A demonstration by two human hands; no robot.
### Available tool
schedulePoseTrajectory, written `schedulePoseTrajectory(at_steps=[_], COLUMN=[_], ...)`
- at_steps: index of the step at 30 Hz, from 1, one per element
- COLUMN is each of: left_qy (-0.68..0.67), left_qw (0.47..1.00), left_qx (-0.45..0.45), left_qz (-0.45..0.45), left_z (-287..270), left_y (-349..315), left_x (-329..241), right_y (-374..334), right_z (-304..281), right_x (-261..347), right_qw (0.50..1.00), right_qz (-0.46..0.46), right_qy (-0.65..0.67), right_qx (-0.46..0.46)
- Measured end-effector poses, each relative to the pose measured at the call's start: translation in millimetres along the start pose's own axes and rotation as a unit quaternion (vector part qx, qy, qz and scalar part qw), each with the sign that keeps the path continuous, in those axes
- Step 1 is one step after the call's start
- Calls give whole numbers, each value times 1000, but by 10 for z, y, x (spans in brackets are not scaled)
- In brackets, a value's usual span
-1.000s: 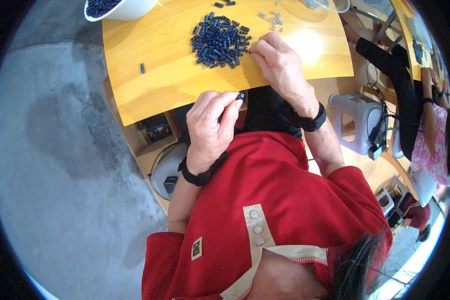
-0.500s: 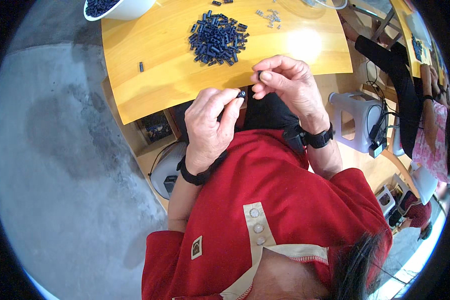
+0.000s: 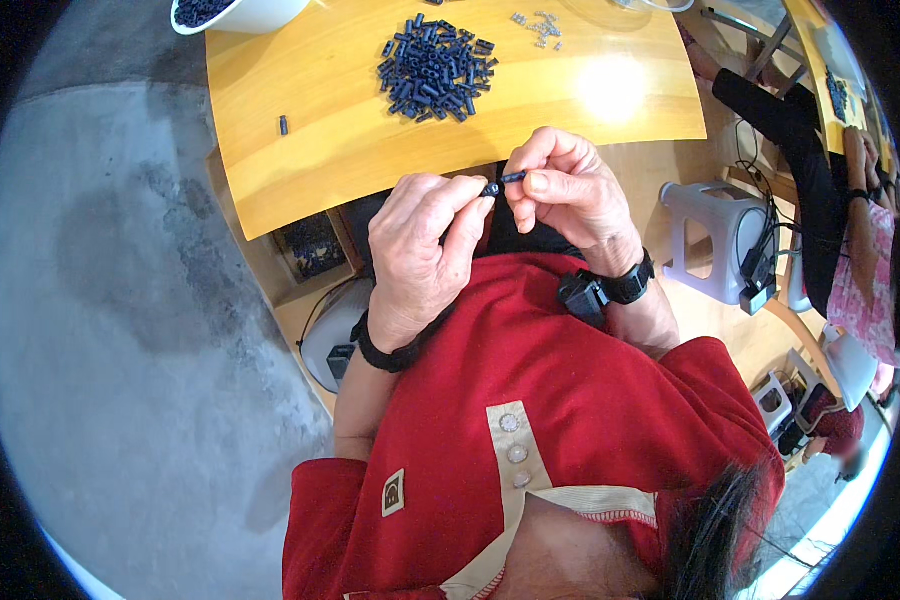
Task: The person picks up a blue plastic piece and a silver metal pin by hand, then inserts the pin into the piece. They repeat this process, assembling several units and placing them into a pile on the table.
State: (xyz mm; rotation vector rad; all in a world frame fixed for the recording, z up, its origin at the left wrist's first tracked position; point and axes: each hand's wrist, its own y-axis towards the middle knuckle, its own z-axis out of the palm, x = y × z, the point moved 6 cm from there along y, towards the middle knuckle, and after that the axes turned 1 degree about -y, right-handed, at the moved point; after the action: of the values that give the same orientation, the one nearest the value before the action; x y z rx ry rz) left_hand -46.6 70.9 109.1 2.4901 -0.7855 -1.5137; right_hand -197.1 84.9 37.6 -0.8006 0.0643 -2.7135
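Observation:
Just off the table's near edge, my left hand (image 3: 425, 235) pinches a small black cylindrical part (image 3: 490, 189) between thumb and forefinger, its round end showing. My right hand (image 3: 570, 195) grips a second, thinner dark piece (image 3: 513, 177), which points toward the first one. The two pieces are very close; whether they touch I cannot tell. Beyond my hands, a heap of small black cylindrical parts (image 3: 432, 75) lies on the wooden table (image 3: 320, 90). One single black part (image 3: 283, 125) stands apart toward the table's left side.
Small clear or silvery pieces (image 3: 543, 30) lie at the back of the table. A white bowl (image 3: 255, 15) of dark parts sits at the back left corner. On the right are a white plastic stool (image 3: 715, 235), dark cables (image 3: 755, 260) and another person's arm (image 3: 855, 190) at a neighbouring table.
My right hand has come down and its dark piece now points at the part in my left hand. The left hand has barely moved.

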Motion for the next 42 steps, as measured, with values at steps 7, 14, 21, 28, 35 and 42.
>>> schedulePoseTrajectory(at_steps=[7,14,21,28,35,42], left_qy=[9,29,88,106,87,98], left_qw=[999,999,989,984,988,985], left_qx=[-4,13,39,55,38,49], left_qz=[36,42,110,133,122,132], left_z=[1,2,4,64,80,81], left_y=[-5,5,48,39,62,53], left_x=[-17,-59,-159,-148,-185,-188], right_y=[-29,-38,-37,6,3,45], right_z=[71,80,82,-1,-85,-30], right_x=[27,41,59,-48,-342,-386], right_qw=[1000,998,995,996,990,986], right_qz=[-13,-10,2,28,96,119], right_qy=[-17,-65,-101,-81,73,41], right_qx=[22,9,0,-5,67,111])
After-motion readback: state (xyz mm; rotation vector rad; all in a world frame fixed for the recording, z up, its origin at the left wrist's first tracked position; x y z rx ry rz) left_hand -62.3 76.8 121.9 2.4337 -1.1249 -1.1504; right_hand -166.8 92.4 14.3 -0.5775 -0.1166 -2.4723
